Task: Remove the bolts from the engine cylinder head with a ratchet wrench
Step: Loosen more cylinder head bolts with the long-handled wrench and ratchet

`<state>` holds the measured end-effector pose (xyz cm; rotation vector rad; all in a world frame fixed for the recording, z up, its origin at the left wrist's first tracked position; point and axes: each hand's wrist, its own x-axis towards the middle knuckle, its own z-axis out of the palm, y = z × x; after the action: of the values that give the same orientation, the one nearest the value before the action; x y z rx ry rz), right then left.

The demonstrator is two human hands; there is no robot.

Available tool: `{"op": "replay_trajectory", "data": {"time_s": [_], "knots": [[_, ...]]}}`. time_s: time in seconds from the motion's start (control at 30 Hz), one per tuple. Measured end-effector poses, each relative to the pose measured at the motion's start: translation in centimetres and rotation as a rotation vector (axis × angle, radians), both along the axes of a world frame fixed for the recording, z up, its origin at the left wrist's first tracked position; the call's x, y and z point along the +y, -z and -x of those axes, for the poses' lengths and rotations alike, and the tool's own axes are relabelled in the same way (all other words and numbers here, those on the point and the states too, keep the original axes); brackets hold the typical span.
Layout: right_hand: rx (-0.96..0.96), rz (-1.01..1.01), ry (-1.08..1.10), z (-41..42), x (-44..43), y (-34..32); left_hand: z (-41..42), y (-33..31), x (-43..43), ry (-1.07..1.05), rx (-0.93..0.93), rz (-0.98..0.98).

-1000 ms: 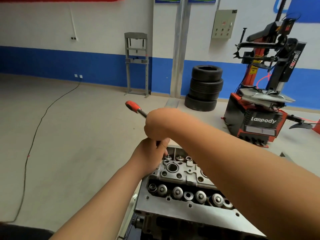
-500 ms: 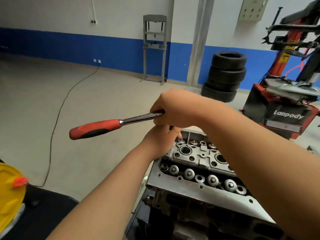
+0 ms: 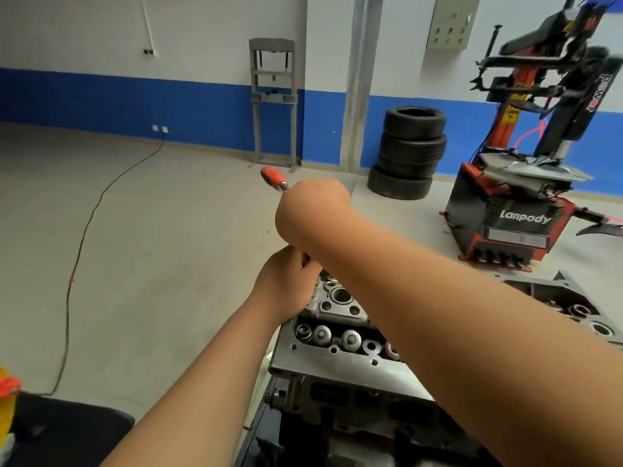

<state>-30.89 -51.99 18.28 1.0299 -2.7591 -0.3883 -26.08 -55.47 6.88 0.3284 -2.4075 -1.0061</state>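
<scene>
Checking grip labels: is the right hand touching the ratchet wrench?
Touching. In the head view the ratchet wrench runs its metal shaft straight into the closed right hand with no gap, and only the red handle end sticks out beyond it.

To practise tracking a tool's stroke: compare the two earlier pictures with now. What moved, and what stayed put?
The ratchet wrench handle, swung out to the left half a second ago, is back pointing away from the person, as at first. The right hand still grips it; the left hand stays at its head, over the cylinder head.
</scene>
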Motion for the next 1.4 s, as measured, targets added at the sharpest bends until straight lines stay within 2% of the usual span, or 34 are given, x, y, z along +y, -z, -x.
{"op": "replay_trajectory", "data": {"time_s": [0.07,0.17,0.3,0.33,0.4,0.53,0.67,0.77,0.83,0.93,1.03,1.1,1.13,1.17,1.23,1.27,1.3,1.4], "knots": [[0.01,0.114,-0.154,0.6,1.0,0.4,-0.4,-0.3,0.2,0.031,0.023,-0.07],[-0.047,0.177,-0.448,1.1,3.1,0.6,-0.2,0.2,-0.1,0.03,0.042,-0.131],[-0.042,0.149,-0.669,0.9,4.7,0.9,0.5,0.2,-0.5,-0.047,-0.128,0.13],[-0.024,0.168,-0.686,0.9,4.9,0.9,0.6,0.1,-0.3,-0.082,-0.14,0.14],[0.046,0.193,-0.653,0.6,5.2,1.0,0.4,0.2,0.0,-0.075,-0.093,0.208],[0.215,0.248,-0.357,-0.2,3.0,1.0,-0.3,0.0,0.3,-0.024,0.174,0.046],[0.052,0.183,0.043,1.0,-0.3,-0.1,-0.4,-0.4,0.6,-0.018,0.196,0.013],[-0.028,0.14,0.067,1.6,-0.8,-0.2,0.2,0.2,0.2,0.003,0.18,0.01],[0.029,0.149,-0.037,1.2,0.0,0.0,0.0,0.1,0.1,0.018,0.174,0.002],[0.196,0.126,-0.324,0.4,1.7,0.5,0.2,0.4,-0.3,0.01,0.159,0.065],[0.382,0.044,-0.678,0.2,3.6,0.9,0.6,0.5,-0.7,-0.036,-0.077,0.203],[0.396,-0.001,-0.748,0.2,4.9,0.5,0.5,0.2,-0.5,-0.064,-0.175,0.389],[0.387,0.003,-0.742,0.0,5.2,0.4,0.6,0.3,-0.5,-0.069,-0.157,0.43],[0.373,0.002,-0.699,-0.3,5.2,0.3,0.6,0.4,-0.2,-0.054,-0.088,0.368],[0.368,0.019,-0.539,-1.0,3.9,0.2,0.1,0.2,-0.2,-0.021,0.094,0.126],[0.368,0.039,-0.427,-1.1,2.8,0.2,0.0,0.3,-0.1,-0.004,0.152,-0.003],[0.358,0.054,-0.297,-1.2,1.6,0.0,0.0,0.3,0.0,0.008,0.202,-0.048],[0.155,0.016,0.129,-0.3,-1.4,-0.9,-0.3,-0.1,0.3,-0.03,0.198,-0.047]]}}
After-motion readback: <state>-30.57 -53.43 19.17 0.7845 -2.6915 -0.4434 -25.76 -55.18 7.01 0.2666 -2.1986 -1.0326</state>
